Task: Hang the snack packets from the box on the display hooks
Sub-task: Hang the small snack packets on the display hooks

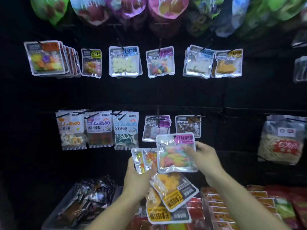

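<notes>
Head view: our right hand point(201, 156) pinches a pink-labelled packet point(177, 153) upright, our left hand point(137, 176) grips a fanned stack point(145, 159); the matching hook point(157, 117) waits at twelve o'clock, nearer the right hand.

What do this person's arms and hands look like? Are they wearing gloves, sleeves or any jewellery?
Both forearms are bare as far as the picture shows: no sleeves come into view. The left hand and right hand wear no gloves, and no watch, bracelet or ring is visible on the wrists or fingers. The dim light leaves finer details such as nails too blurred to describe.
</notes>
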